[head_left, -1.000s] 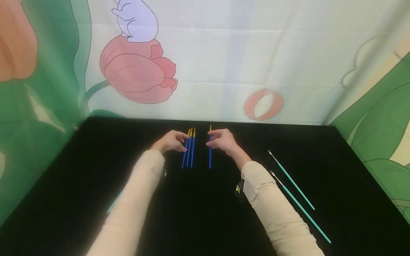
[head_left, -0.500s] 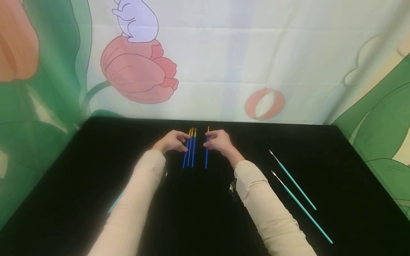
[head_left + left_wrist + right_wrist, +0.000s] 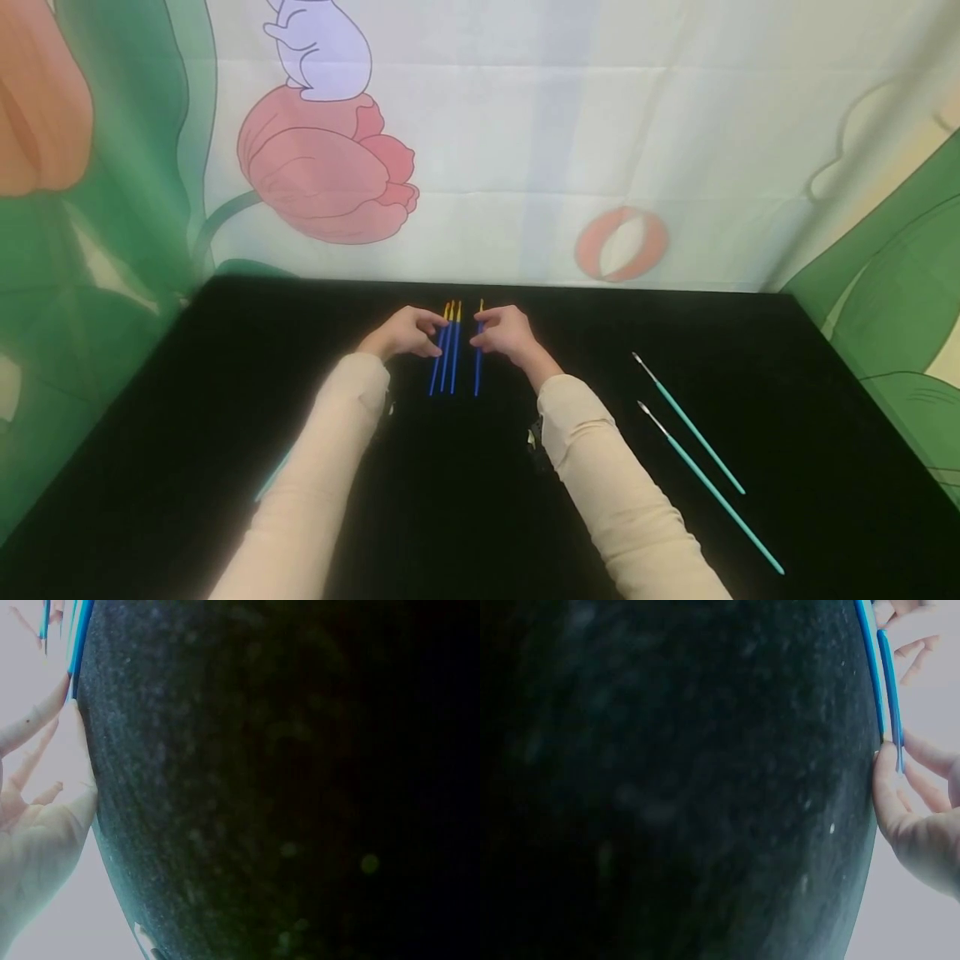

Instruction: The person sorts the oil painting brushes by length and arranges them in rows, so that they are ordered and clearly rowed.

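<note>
1. The right hand [image 3: 508, 332] has thumb and forefinger nearly closed, seemingly in a light pinch on the lone blue brush [image 3: 477, 367]. The brush lies at the fingertips, its yellow end beyond them and the bare handle toward the person.

2. The left hand [image 3: 405, 333] reaches in from the other side, thumb and forefinger parted a little, their tips at the outermost of the three blue brushes [image 3: 447, 358]. Whether they pinch that handle or only touch it, one cannot tell.

3. The three brushes lie just right of the left hand's fingertips, yellow ends close together, handle ends fanned slightly. A narrow gap separates them from the lone brush.

4. The step in hand looks to be the close handling of that brush beside the group. A gentle grip should suit so thin a handle; a hard squeeze could make it roll or swing.

5. Because the fingers sit near the yellow end, the far handle end probably lags; moving the wrist without twisting would help keep the brush parallel to its neighbours.

6. The left fingertips would do best resting lightly, lest they nudge the group askew.

7. Two teal brushes [image 3: 699, 435] lie well to the right of the right hand.
</note>
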### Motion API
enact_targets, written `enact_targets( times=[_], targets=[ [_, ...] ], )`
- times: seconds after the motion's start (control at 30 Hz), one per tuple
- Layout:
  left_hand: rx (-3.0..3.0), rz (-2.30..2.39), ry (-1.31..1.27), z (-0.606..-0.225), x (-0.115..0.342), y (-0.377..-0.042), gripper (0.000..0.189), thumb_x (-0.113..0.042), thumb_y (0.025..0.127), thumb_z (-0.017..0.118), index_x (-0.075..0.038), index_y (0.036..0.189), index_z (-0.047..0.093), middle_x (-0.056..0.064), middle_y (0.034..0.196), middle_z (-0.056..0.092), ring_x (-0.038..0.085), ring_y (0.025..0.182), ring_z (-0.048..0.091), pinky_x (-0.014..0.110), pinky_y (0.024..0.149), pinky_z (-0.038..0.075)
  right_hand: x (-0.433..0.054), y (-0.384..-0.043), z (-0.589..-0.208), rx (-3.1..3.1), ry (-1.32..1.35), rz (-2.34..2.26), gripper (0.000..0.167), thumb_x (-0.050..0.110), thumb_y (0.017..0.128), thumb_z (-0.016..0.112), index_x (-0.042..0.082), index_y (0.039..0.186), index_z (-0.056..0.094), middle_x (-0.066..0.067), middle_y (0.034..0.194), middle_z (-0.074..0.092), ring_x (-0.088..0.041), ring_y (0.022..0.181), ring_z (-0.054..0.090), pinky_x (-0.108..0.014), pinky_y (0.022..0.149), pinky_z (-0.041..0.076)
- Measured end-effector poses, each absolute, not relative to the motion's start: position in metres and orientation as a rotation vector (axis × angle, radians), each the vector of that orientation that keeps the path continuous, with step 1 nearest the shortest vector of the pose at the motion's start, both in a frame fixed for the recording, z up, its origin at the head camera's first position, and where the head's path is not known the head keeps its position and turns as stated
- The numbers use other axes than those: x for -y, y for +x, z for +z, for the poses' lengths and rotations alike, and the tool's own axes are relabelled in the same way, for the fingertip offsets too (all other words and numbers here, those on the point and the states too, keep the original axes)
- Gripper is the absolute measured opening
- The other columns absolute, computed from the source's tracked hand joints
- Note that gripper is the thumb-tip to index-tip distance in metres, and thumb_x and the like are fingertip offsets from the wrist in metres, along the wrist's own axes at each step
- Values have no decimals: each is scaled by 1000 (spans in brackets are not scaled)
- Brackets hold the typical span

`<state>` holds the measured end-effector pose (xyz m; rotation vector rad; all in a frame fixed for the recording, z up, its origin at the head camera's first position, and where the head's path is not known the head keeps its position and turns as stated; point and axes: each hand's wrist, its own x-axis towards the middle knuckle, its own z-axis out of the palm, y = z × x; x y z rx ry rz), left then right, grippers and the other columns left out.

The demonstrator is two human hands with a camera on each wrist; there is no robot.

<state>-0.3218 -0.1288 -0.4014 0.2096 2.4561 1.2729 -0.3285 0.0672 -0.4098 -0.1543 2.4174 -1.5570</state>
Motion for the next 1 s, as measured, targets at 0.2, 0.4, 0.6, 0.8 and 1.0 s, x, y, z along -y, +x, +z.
enact_targets(
  times=[0.2,0.4,0.6,0.8,1.0],
  targets=[
    [-2455,1268,201,-403,128,-321,47,-2,80,66,-6,125,53,18,118,50,26,94,60,31,79,52,-60,-329,-412,-2388,-159,-1557,43,-2,79,65,0,121,55,-18,104,58,-25,84,64,-26,69,54],
    [-2460,1267,210,-403,129,-321,47,-1,80,66,-6,125,53,19,117,49,27,94,60,31,78,52,-56,-330,-411,-2404,-151,-1552,44,-4,77,65,-1,121,55,-18,100,59,-25,80,65,-25,65,55],
    [-2450,1275,207,-402,127,-321,46,-2,81,66,-5,125,53,19,117,49,27,94,60,31,79,52,-57,-331,-413,-2363,-134,-1584,45,-3,78,65,-1,122,54,-17,100,60,-24,82,65,-26,67,55],
    [-2439,1260,211,-400,127,-320,46,-2,81,65,-6,126,52,18,117,49,27,94,60,32,79,52,-61,-329,-409,-2347,-121,-1580,44,-2,79,64,-1,122,54,-16,105,60,-24,87,64,-27,69,54],
    [-2372,1295,244,-397,131,-323,49,-2,82,64,-2,129,49,21,119,47,30,99,58,32,79,52,-64,-326,-400,-2351,-167,-1553,45,0,80,65,0,123,53,-19,112,56,-25,92,62,-27,72,54]
  ],
)
